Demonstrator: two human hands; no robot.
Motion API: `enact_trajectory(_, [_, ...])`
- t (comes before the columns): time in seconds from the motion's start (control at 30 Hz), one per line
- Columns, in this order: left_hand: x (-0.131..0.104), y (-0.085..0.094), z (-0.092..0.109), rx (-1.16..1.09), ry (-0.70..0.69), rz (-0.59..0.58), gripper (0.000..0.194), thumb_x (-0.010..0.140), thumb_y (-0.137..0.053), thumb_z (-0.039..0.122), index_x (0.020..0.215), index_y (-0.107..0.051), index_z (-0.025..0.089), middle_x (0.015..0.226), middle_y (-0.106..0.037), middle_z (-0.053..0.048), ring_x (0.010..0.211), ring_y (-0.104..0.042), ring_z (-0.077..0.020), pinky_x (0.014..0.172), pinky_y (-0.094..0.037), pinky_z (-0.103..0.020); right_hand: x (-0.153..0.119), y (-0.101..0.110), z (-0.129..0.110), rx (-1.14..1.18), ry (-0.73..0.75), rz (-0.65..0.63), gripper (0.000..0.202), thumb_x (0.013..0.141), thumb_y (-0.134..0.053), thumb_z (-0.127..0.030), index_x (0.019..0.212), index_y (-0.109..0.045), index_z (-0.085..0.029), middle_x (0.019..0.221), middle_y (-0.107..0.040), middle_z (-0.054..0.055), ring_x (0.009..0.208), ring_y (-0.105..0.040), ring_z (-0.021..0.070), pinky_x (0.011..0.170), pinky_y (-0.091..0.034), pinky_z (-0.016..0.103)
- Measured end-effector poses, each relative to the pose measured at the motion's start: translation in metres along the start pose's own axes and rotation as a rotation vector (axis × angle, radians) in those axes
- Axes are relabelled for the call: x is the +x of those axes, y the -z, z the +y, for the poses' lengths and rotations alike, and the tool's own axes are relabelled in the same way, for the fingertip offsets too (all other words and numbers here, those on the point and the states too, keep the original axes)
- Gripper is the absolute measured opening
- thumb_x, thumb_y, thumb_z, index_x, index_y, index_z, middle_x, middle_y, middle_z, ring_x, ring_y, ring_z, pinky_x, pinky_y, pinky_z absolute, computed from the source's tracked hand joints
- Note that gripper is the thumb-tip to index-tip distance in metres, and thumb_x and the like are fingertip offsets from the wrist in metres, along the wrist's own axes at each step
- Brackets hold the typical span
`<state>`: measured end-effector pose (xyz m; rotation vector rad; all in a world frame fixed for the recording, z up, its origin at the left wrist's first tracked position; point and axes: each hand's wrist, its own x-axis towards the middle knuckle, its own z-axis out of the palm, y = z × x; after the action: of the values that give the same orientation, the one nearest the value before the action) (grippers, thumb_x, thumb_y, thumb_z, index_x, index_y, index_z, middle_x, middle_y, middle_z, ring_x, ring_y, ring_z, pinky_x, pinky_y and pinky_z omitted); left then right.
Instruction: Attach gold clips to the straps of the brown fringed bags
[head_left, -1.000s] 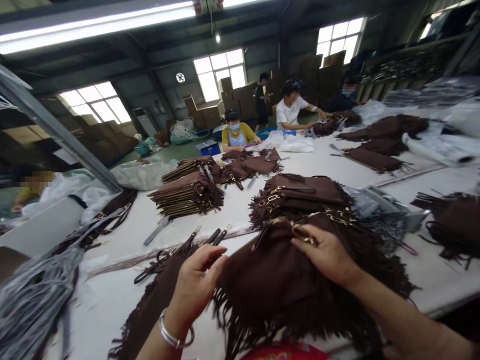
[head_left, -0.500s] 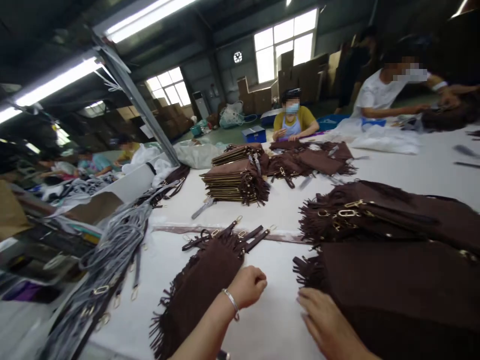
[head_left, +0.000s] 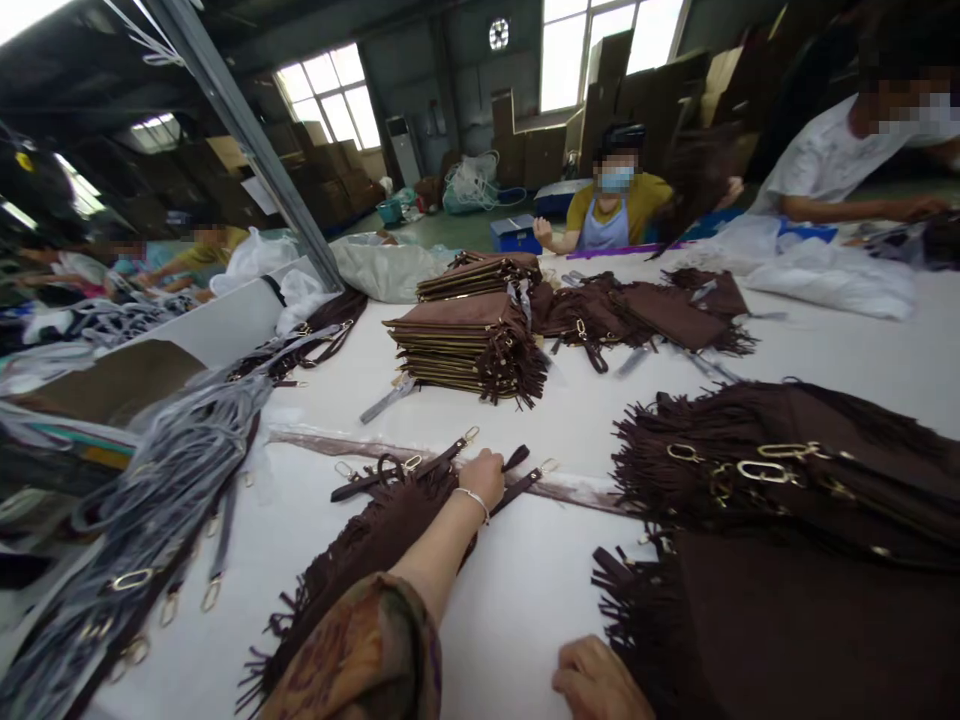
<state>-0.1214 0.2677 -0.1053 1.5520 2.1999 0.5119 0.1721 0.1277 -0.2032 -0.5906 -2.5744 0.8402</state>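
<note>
The white table filled most of my head-cam view, near edge out of frame. Biggest load: the pile of dark-brown fringed bags toward the R part of that near edge. Prob. heavy as a lump & apt to slump, so I'd have taken only a few at once, palms under both sides. Along the L edge ran the bundle of wrapped straps; its plastic looked slippery & easy to tangle. The bag stack sat toward the far L corner, layers fairly even.

The left-hand bag lay nearer the L edge, one end toward the far edge; couldn't see if it was one or several. Matte & floppy, so prob. soft, light if single, w/ decent friction. Not fragile, imo, but the fringe could snag. Best hold: the flat panel, thumb on top, fingers under.

My L hand was at its far end amid the short straps, fingers bunched together; couldn't make out if a strap was pinched. My R hand was low toward the near edge, just beside the pile's fringe, fingers curled, part cut off; no telling if it held anything.

Short straps looked bendy but firmer than the bag: grip mid-length. The gold clip looked hard & smooth, prob. a poor hold.
</note>
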Motion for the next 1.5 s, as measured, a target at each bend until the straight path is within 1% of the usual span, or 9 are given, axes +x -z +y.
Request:
enact_trajectory(0.13, [-0.03, 0.037, 0.021, -0.171, -0.068, 0.083, 0.01, 0.085, -0.058, 0.023, 0.088, -0.063, 0.016, 0.079, -0.064, -0.003, 0.076, -0.063, -0.0168, 0.073, -0.052, -0.029, 0.009, 0.019, -0.013, 0.398, -0.349, 0.036, 0.022, 0.092, -0.049, -0.03, 0.08, -0.066, -0.021, 0.077, -0.067, 0.004, 0.076, -0.061, 0.0183, 0.072, -0.049, 0.031])
enact_trajectory(0.27, [-0.112, 0.073, 0.052, -0.387, -0.215, 0.256, 0.013, 0.09, -0.054, 0.028, 0.092, -0.059, 0.017, 0.079, -0.063, -0.003, 0.07, -0.062, -0.0144, 0.068, -0.052, -0.027, 0.031, 0.061, -0.04, 1.084, -0.812, 0.14, 0.047, 0.086, -0.051, -0.062, 0.087, -0.067, -0.018, 0.077, -0.069, 0.007, 0.066, -0.062, 0.0182, 0.059, -0.046, 0.029])
enact_trajectory(0.47, [-0.245, 0.05, 0.082, -0.293, -0.658, 0.224, 0.011, 0.089, -0.053, 0.021, 0.093, -0.063, 0.021, 0.085, -0.064, -0.009, 0.08, -0.06, -0.0198, 0.069, -0.051, -0.031, 0.066, 0.126, -0.108, 1.799, -0.729, 0.224, 0.041, 0.087, -0.06, -0.052, 0.105, -0.062, -0.015, 0.096, -0.071, 0.01, 0.084, -0.068, 0.019, 0.074, -0.052, 0.032])
enact_trajectory(0.67, [-0.312, 0.026, 0.081, -0.032, -0.709, -0.061, 0.03, 0.094, -0.038, 0.02, 0.105, -0.066, 0.022, 0.088, -0.069, -0.011, 0.083, -0.063, -0.0228, 0.073, -0.05, -0.035, 0.051, 0.132, -0.138, 1.401, -0.69, 0.289, 0.033, 0.083, -0.065, -0.049, 0.092, -0.057, -0.018, 0.06, -0.051, -0.008, 0.043, -0.041, 0.0045, 0.039, -0.03, 0.017])
enact_trajectory(0.8, [-0.328, 0.046, 0.08, -0.563, -0.175, -0.011, 0.032, 0.094, -0.043, 0.034, 0.115, -0.059, 0.017, 0.09, -0.066, -0.009, 0.071, -0.064, -0.0178, 0.064, -0.053, -0.031, 0.026, 0.127, -0.155, 0.982, -0.546, 0.071, 0.043, 0.087, -0.05, -0.06, 0.083, -0.056, -0.018, 0.048, -0.043, -0.01, 0.034, -0.03, 0.0044, 0.035, -0.02, 0.018])
enact_trajectory(0.9, [-0.333, 0.061, 0.084, -0.739, 0.013, -0.049, 0.037, 0.093, -0.042, 0.047, 0.099, -0.061, 0.015, 0.076, -0.062, -0.003, 0.056, -0.057, -0.0131, 0.051, -0.046, -0.026, 0.011, 0.127, -0.174, 0.865, -0.458, -0.089, 0.044, 0.09, -0.045, -0.06, 0.08, -0.056, -0.018, 0.046, -0.042, -0.01, 0.035, -0.032, 0.0057, 0.036, -0.021, 0.02])
enact_trajectory(1.03, [-0.341, 0.066, 0.09, -0.449, -0.042, 0.063, 0.043, 0.092, -0.043, 0.044, 0.061, -0.058, 0.017, 0.057, -0.054, 0.0, 0.059, -0.051, -0.0131, 0.059, -0.039, -0.026, 0.001, 0.13, -0.19, 0.679, -0.365, -0.138, 0.041, 0.094, -0.042, -0.052, 0.075, -0.057, -0.019, 0.052, -0.051, -0.005, 0.045, -0.043, 0.009, 0.045, -0.033, 0.022])
enact_trajectory(1.2, [-0.35, 0.058, 0.093, -0.516, 0.121, 0.026, 0.045, 0.09, -0.041, 0.046, 0.063, -0.064, 0.017, 0.048, -0.048, 0.002, 0.053, -0.048, -0.0137, 0.054, -0.036, -0.026, -0.007, 0.128, -0.191, 0.288, -0.117, -0.043, 0.024, 0.092, -0.049, -0.035, 0.103, -0.065, -0.02, 0.093, -0.07, 0.007, 0.086, -0.062, 0.0206, 0.077, -0.046, 0.032])
enact_trajectory(1.5, [-0.359, 0.027, 0.082, -0.61, 0.334, -0.161, 0.037, 0.084, -0.043, 0.038, 0.063, -0.065, 0.017, 0.045, -0.044, 0.004, 0.046, -0.043, -0.013, 0.048, -0.032, -0.026, -0.026, 0.09, -0.181, 0.114, -0.219, -0.105, 0.027, 0.092, -0.039, -0.03, 0.089, -0.063, -0.02, 0.082, -0.069, 0.006, 0.077, -0.063, 0.0202, 0.072, -0.044, 0.033])
